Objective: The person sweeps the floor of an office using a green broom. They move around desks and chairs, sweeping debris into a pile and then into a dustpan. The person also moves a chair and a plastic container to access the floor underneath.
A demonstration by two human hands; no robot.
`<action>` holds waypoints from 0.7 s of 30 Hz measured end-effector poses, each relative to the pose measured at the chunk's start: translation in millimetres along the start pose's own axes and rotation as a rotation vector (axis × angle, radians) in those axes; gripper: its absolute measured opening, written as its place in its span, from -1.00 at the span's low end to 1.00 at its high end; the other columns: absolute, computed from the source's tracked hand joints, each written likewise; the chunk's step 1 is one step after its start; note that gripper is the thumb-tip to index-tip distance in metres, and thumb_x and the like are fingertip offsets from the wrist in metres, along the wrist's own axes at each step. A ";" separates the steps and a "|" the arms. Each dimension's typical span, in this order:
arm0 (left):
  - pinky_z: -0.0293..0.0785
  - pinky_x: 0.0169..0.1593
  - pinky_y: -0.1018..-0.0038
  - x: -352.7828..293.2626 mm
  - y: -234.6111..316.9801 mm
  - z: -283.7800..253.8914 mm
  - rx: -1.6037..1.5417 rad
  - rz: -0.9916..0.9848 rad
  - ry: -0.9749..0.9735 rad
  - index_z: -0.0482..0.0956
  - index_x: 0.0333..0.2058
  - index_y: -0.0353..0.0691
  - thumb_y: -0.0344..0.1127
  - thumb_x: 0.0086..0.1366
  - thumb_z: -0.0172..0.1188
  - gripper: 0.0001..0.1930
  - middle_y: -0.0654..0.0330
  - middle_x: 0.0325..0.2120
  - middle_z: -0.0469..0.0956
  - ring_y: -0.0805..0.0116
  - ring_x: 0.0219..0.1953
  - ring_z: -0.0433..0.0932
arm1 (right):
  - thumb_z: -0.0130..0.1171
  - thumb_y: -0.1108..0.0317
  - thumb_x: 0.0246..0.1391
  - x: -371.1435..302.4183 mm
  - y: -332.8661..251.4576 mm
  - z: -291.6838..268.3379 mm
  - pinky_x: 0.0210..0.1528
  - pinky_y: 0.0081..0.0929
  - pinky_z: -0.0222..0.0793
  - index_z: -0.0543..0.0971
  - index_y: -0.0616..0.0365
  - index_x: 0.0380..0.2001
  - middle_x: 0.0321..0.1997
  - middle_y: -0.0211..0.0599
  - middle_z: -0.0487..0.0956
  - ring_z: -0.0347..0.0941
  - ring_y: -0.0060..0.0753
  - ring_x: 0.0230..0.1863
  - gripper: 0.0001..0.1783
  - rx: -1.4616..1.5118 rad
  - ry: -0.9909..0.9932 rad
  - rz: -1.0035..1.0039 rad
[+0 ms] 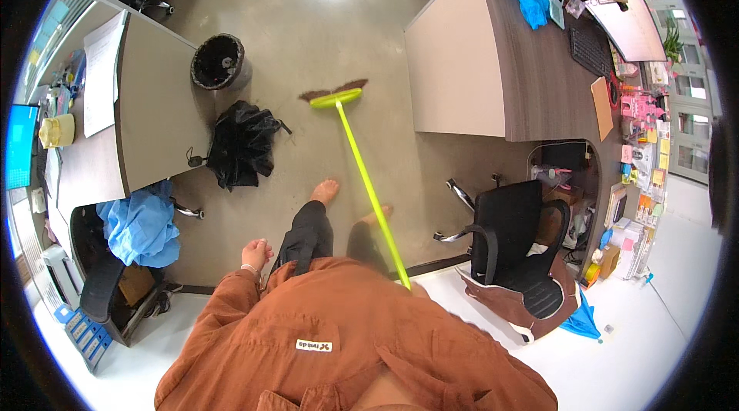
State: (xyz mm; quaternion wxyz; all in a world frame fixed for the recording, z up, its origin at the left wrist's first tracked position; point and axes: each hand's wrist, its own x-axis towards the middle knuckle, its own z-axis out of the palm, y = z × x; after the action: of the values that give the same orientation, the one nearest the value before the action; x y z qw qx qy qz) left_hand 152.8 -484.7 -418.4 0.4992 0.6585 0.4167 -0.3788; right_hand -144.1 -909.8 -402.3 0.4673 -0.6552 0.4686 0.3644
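**Broom down on floor, R hand at top end**

Step in hand, my read: mid-pass w/ the broom in the aisle btwn the desks. Can't call stroke dir from one frame.

Broom loc: lime-green head on floor ahead of the feet, dark bristles spread on its far side. Handle slants back to the torso, a bit R of centre.

R hand: only a sliver shows, right by the handle end; shirt hides the rest. Prob. the hold, but can't tell how far fingers are closed.

L hand: out to L side, fingers curled in loosely, nothing visible in them, well apart from the handle.

Obstacles: black bin + crumpled black item on L, desk side panel on R, office chair nearer on R.

Next move, IMO: needs firm hold on handle, head flat, bristles in contact, clear of bin + panel. L hand looks free for a 2-hand grip if reqd.
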 end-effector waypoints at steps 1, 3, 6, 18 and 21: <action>0.37 -0.57 0.54 1.5 -4.6 -7.9 -0.014 -0.001 0.011 0.48 -0.27 -0.30 -0.19 0.26 0.05 -0.74 0.21 -0.53 0.53 0.44 -0.59 0.51 | -0.07 0.08 0.14 -6.0 -93.1 -9.2 -0.22 -0.29 0.35 0.48 0.18 -0.17 -0.39 -0.12 0.51 0.45 -0.35 -0.27 -0.60 -0.166 -0.075 -0.025; 0.37 -0.56 0.54 6.9 13.8 -7.0 0.005 0.037 -0.004 0.48 -0.27 -0.30 -0.18 0.25 0.05 -0.73 0.20 -0.53 0.53 0.44 -0.59 0.51 | -0.14 -0.05 0.14 21.6 -184.4 -13.4 -0.42 -0.25 0.36 0.49 0.23 -0.29 -0.54 -0.10 0.49 0.45 -0.24 -0.49 -0.50 -0.353 -0.064 -0.089; 0.38 -0.57 0.53 9.1 51.2 -19.1 0.019 0.082 -0.006 0.47 -0.27 -0.29 -0.18 0.25 0.05 -0.74 0.20 -0.52 0.54 0.43 -0.59 0.51 | -0.10 -0.03 0.08 -1.4 -288.6 -21.6 -0.49 -0.30 0.34 0.49 0.26 -0.32 -0.57 -0.21 0.49 0.42 -0.27 -0.58 -0.50 -0.030 -0.140 -0.071; 0.23 -0.64 0.65 39.4 206.5 92.7 0.365 0.348 -0.546 0.48 -0.22 -0.20 -0.22 0.23 0.14 -0.78 0.32 -0.56 0.49 0.52 -0.63 0.44 | 0.09 0.07 -0.05 -231.3 -99.9 -17.6 -0.31 -0.30 0.34 0.59 0.17 -0.42 -0.48 -0.28 0.57 0.44 -0.36 -0.42 -0.65 0.143 -0.058 -0.133; 0.38 -0.43 0.65 -56.3 235.9 193.3 0.780 0.570 -0.886 0.43 -0.09 -0.26 -0.28 0.23 0.14 -0.70 0.27 -0.42 0.52 0.48 -0.44 0.51 | -0.05 0.09 0.10 -220.4 -101.2 -30.6 -0.22 -0.36 0.31 0.53 0.18 -0.23 -0.34 -0.29 0.53 0.39 -0.42 -0.29 -0.61 0.493 0.033 -0.224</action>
State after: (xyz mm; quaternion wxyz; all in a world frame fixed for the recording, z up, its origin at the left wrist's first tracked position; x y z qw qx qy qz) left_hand 334.9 -718.9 -327.8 0.4289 0.6576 -0.1874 -0.5904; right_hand -111.4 -866.2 -164.0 0.6425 -0.5752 0.4752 0.1745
